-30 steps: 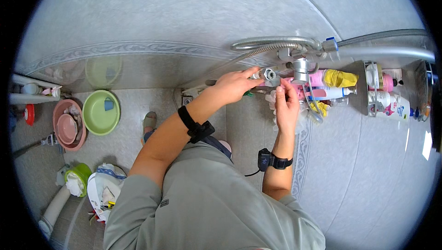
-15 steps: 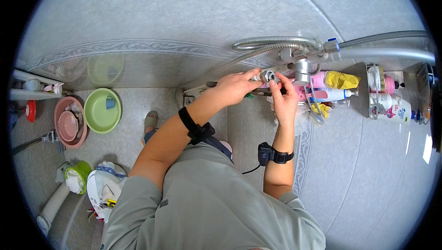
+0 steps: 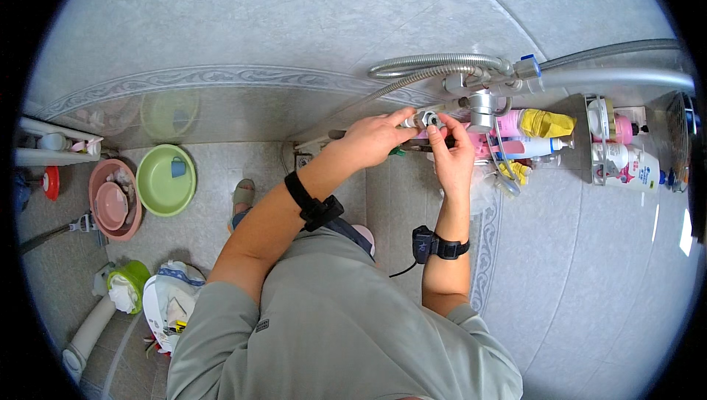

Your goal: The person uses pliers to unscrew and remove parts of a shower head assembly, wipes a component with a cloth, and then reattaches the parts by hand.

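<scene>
right now the view is shot steeply downward from the head, fisheye-wide: shirt (image 3: 346,319) caught closest, left hand (image 3: 372,141) and right hand (image 3: 453,161) framed beyond, wall (image 3: 258,17) bowed above the floor's (image 3: 215,168) far edge.

White bottle (image 3: 642,161) at far right — small blue lettering (image 3: 647,174) beside pink motif (image 3: 628,172), too small to read. Black right-wrist device (image 3: 422,244) — faint pale marks, unclear. Grey shirt (image 3: 346,312): small dark patch (image 3: 263,324), lines on it illegible. Yellow item (image 3: 180,326), lower left: black marks, blurred.
</scene>
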A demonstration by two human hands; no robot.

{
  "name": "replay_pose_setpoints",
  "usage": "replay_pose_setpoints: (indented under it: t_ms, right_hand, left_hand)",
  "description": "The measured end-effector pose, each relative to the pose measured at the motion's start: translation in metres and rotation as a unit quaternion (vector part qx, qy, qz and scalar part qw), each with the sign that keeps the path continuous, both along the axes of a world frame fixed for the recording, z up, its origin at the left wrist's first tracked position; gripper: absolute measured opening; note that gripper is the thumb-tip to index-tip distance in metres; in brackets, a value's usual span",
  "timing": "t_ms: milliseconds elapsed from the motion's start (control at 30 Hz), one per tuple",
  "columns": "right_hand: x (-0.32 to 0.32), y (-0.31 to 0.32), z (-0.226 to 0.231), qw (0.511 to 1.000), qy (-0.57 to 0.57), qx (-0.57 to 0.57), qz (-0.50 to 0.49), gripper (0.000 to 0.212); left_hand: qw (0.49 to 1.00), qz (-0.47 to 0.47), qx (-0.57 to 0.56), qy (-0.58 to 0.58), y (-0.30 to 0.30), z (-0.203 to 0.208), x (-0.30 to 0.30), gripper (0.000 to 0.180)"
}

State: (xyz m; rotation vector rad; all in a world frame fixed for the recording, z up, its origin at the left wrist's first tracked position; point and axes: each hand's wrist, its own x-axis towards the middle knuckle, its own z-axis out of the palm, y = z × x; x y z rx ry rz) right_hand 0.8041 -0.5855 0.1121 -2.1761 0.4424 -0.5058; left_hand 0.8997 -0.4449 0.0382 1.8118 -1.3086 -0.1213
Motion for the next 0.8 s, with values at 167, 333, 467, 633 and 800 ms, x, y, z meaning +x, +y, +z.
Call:
replay_pose_setpoints:
  t_ms: [167, 333, 467, 633, 800]
  right_hand:
    - [0.000, 0.004, 0.004, 1.000, 0.009, 0.002, -0.005, 0.029]
    - [-0.002, 0.001, 0.001, 1.000, -0.003, 0.001, 0.001, 0.030]
    - [-0.004, 0.000, 0.001, 1.000, 0.006, -0.014, 0.003, 0.032]
    - [-0.003, 0.006, 0.006, 1.000, -0.005, -0.024, 0.007, 0.035]
    - [-0.003, 0.002, 0.004, 1.000, -0.003, -0.004, 0.011, 0.034]
  left_hand:
    - [1.000, -0.001, 0.013, 0.008, 0.002, 0.003, -0.001, 0.046]
    - [1.000, -0.005, 0.025, 0.005, 0.003, 0.005, -0.001, 0.048]
    - [0.999, -0.006, 0.033, 0.000, 0.001, 0.003, 0.000, 0.050]
    - [1.000, 0.005, 0.014, -0.016, -0.002, -0.004, 0.000, 0.050]
    - [1.000, -0.005, 0.012, -0.009, -0.002, -0.003, 0.000, 0.048]
